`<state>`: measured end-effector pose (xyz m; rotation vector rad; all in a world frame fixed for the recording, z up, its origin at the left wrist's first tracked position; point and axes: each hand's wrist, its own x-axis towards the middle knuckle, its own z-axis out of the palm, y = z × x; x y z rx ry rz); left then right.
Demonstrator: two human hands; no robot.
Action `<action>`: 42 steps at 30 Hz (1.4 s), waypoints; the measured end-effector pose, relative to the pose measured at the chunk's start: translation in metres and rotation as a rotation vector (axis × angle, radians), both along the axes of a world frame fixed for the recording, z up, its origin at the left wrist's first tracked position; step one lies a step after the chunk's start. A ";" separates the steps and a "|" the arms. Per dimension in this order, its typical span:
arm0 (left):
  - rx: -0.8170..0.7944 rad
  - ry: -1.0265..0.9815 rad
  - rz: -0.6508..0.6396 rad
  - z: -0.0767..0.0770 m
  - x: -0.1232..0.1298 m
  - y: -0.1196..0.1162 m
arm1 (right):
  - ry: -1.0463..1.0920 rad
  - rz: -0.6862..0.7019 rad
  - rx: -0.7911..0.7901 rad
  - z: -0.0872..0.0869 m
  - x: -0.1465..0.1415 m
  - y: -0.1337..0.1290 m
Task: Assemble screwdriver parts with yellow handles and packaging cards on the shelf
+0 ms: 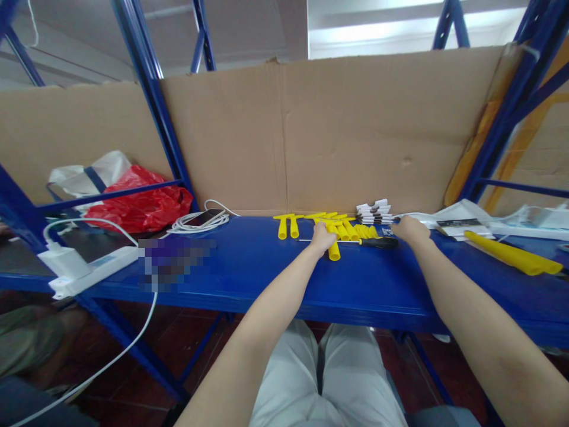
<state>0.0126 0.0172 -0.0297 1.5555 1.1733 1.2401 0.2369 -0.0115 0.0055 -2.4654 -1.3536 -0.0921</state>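
The left hand [324, 239] has its grip closed on a yellow T-shaped piece [334, 252], situated at the near side of a row of similar yellow pieces [342, 230] on the blue desk [249, 261]. The right hand [412, 231] is just beside the right end of a screwdriver [371, 242]; its fingers appear curled, but whether this grip has hold of anything cannot be determined.

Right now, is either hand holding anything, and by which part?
Left hand apparently holds a yellow T-shaped piece by its far end. Right hand: cannot tell, its grasp is too unclear.
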 end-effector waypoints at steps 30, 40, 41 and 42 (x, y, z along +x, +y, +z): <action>0.003 0.184 0.071 0.001 0.002 -0.006 | -0.002 0.004 0.215 0.002 -0.005 0.095; -0.018 0.145 0.058 0.001 0.002 -0.006 | 0.129 -0.099 0.282 0.011 -0.011 0.071; -0.010 0.156 0.051 0.002 0.002 -0.007 | 0.167 -0.110 0.289 0.013 -0.012 0.068; -0.001 0.166 0.046 0.002 0.002 -0.007 | 0.199 -0.121 0.297 0.014 -0.012 0.064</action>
